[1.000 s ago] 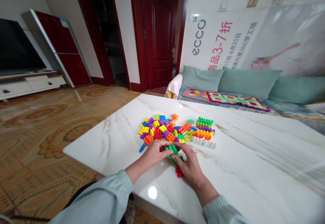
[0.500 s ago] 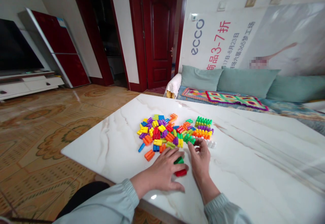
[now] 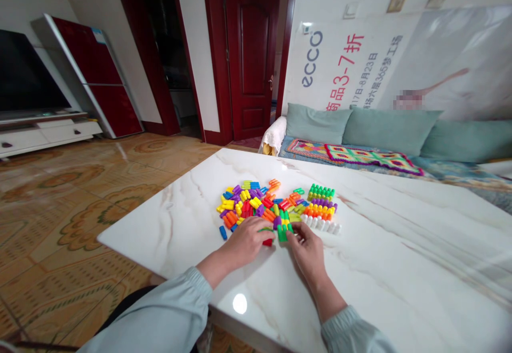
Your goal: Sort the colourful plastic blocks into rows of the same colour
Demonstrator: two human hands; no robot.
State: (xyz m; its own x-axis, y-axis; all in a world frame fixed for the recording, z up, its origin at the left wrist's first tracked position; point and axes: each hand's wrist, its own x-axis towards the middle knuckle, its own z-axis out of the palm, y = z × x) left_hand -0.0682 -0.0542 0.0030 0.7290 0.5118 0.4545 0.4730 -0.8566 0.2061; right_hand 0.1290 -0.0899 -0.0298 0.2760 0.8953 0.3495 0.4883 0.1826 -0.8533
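My right hand (image 3: 311,251) pinches a green toy block (image 3: 285,234) made of joined peg shapes, just at the near edge of the pile. Left of it, my left hand (image 3: 248,240) curls over a red toy block (image 3: 268,242), with a bit of green showing under the fingers; most of both pieces is hidden by the hand. Beyond the hands lies a loose pile of coloured toy blocks (image 3: 247,209). To the right of the pile stand neat rows of blocks sorted by colour, among them a white row (image 3: 321,224) and a green row (image 3: 321,191).
The blocks lie on a white marble-patterned table (image 3: 384,267). A lone blue block (image 3: 223,232) sits at the pile's left edge. Behind the table is a sofa with green cushions (image 3: 390,131). A dark red door (image 3: 252,59) stands farther back.
My left hand has moved up and left with the red and green pieces, its fingers more curled. My right hand has brought the green block left and nearer, uncovering the white row.
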